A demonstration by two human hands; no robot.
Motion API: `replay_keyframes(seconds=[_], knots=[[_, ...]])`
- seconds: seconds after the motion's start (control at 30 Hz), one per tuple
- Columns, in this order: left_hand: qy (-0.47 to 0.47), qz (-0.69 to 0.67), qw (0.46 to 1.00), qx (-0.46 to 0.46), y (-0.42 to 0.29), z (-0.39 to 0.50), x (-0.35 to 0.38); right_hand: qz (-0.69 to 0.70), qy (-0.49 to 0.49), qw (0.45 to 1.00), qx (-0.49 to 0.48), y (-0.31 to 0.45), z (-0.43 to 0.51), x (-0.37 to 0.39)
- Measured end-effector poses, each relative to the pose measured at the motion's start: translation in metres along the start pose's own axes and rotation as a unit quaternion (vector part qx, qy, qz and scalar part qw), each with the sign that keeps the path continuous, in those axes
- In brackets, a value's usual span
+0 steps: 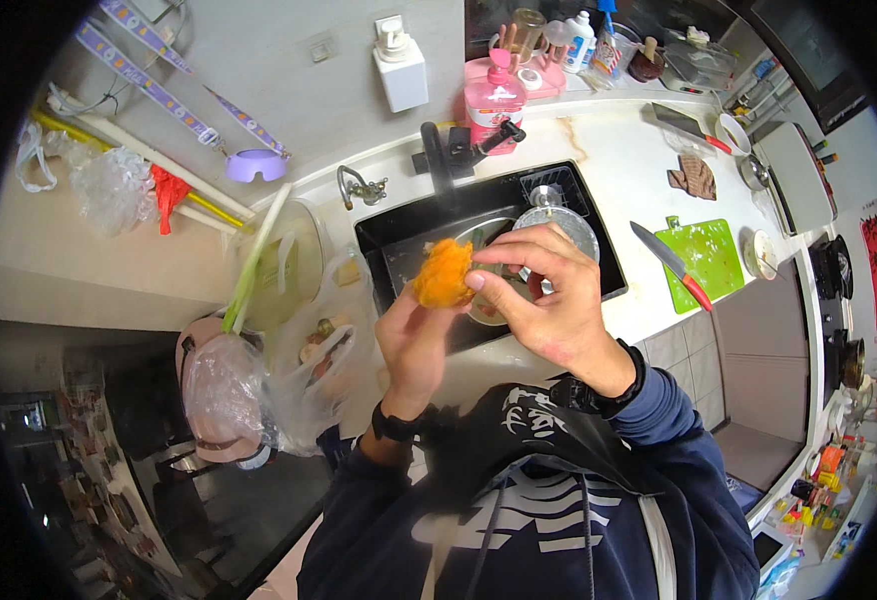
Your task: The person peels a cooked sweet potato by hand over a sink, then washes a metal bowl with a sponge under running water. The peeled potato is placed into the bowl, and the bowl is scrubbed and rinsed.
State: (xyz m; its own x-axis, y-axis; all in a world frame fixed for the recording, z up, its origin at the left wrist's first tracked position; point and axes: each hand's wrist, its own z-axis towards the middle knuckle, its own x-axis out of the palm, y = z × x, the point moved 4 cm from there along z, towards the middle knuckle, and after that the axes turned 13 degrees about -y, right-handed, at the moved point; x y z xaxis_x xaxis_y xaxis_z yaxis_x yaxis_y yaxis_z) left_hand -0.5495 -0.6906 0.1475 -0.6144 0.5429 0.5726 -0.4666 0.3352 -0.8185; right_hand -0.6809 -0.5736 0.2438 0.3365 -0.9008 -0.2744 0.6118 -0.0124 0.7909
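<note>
My left hand (417, 346) holds a lumpy, soft-looking orange item (443, 274) from below, above the sink. Whether it is a fruit or something else I cannot tell, as it is slightly blurred. The thumb and forefinger of my right hand (551, 300) grip its right side. Beneath both hands is a black sink (401, 255) with a dark faucet (438, 161) at its back edge. Inside the sink, a metal bowl (577, 225) sits partly hidden behind my right hand. A pale round dish (476, 227) beside it is mostly covered by my hands.
To the right lie a green cutting board (708, 262), a red-handled knife (660, 247), a brown cloth (697, 178) and a cleaver (682, 124). A pink soap bottle (495, 105) stands behind the sink. Plastic bags (326, 352) and a green onion (258, 262) are at left.
</note>
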Motion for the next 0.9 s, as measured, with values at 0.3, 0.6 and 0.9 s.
replay_keyframes(seconds=[0.3, 0.6, 0.9], knots=[[-0.009, 0.094, 0.994, 0.055, 0.005, -0.002, -0.008, -0.004, -0.003, 1.0, -0.021, 0.005, -0.001, -0.011], [-0.02, 0.093, 0.992, 0.078, -0.004, -0.004, -0.004, -0.089, -0.09, 0.971, -0.203, 0.022, 0.004, -0.026], [0.029, -0.112, 0.991, -0.063, -0.006, -0.002, -0.001, -0.11, -0.103, 0.985, -0.087, -0.016, 0.01, -0.026]])
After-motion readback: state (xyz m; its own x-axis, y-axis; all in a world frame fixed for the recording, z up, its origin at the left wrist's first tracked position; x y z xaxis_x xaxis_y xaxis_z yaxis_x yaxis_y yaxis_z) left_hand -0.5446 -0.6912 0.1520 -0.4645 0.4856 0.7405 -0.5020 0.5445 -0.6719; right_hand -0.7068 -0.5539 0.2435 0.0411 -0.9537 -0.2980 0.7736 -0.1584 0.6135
